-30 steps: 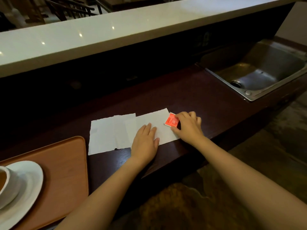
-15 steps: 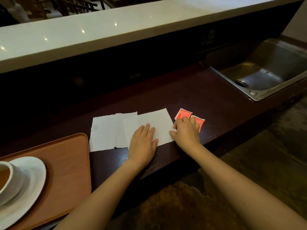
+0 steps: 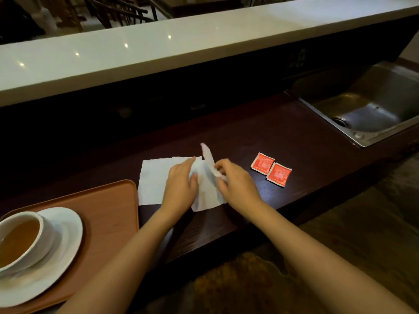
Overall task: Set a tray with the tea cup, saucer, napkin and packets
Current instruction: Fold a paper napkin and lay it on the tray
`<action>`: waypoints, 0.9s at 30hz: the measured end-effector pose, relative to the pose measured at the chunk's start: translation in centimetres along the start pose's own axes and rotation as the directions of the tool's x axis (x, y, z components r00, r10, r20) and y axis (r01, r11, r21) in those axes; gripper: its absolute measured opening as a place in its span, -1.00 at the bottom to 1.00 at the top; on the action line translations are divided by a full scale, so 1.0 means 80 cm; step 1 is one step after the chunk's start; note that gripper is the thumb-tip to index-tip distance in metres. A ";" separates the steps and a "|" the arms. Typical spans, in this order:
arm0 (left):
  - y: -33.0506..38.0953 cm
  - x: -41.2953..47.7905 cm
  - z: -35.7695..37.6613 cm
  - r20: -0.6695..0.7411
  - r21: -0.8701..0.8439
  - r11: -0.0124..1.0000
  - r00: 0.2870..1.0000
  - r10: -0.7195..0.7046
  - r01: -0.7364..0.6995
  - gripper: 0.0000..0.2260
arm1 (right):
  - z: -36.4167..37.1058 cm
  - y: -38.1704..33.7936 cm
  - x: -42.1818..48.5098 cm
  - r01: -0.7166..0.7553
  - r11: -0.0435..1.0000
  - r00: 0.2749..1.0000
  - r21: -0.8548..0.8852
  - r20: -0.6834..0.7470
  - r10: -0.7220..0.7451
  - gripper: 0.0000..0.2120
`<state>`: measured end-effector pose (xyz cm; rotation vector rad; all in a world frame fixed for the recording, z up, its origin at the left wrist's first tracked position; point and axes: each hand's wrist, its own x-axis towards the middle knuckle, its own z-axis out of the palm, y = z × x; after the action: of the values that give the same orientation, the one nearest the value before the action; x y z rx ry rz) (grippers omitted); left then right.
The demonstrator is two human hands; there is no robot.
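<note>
A white paper napkin (image 3: 154, 180) lies on the dark wooden counter. My left hand (image 3: 180, 186) presses flat on its middle. My right hand (image 3: 235, 181) pinches the napkin's right edge and holds it lifted and folded toward the left. Two red packets (image 3: 271, 168) lie side by side on the counter, right of my right hand and apart from it. At the lower left an orange tray (image 3: 108, 205) carries a white saucer (image 3: 61, 252) with a white cup of tea (image 3: 20, 239) on it.
A steel sink (image 3: 371, 109) is set into the counter at the right. A raised white bar top (image 3: 158, 51) runs along the back. The counter's front edge passes just under my forearms.
My right hand left the packets on the counter and took hold of the napkin's right edge, lifting it. The left hand stayed on the napkin.
</note>
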<state>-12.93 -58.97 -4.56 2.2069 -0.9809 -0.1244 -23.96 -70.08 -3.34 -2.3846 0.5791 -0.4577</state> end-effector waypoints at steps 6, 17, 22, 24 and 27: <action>-0.012 -0.001 -0.005 -0.054 -0.072 0.996 0.997 -0.060 0.056 -0.62 | 0.031 0.007 -0.020 -0.009 1.000 0.989 0.023 0.146 0.006 -0.50; -0.030 -0.018 0.034 0.243 0.315 0.937 0.967 0.074 -0.151 -0.60 | 0.045 0.016 -0.023 -0.368 0.905 0.930 -0.216 -0.067 0.362 -0.77; -0.019 -0.015 0.025 0.229 0.281 0.950 0.971 0.075 -0.139 -0.57 | 0.050 0.006 -0.020 -0.381 0.921 0.924 -0.082 -0.075 0.376 -0.92; -0.011 -0.009 0.009 0.166 0.207 0.959 0.972 0.163 -0.196 -0.52 | 0.039 0.003 -0.020 -0.305 0.952 0.950 0.028 -0.055 0.306 -0.94; 0.004 0.014 -0.027 0.252 0.178 0.905 0.907 0.336 -0.385 -0.52 | 0.012 -0.012 -0.014 -0.116 0.991 0.991 0.064 0.077 0.111 -0.97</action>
<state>-11.60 -58.63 -2.55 2.1967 -1.5825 -0.0851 -24.19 -68.36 -3.60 -2.2790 0.6518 -0.3334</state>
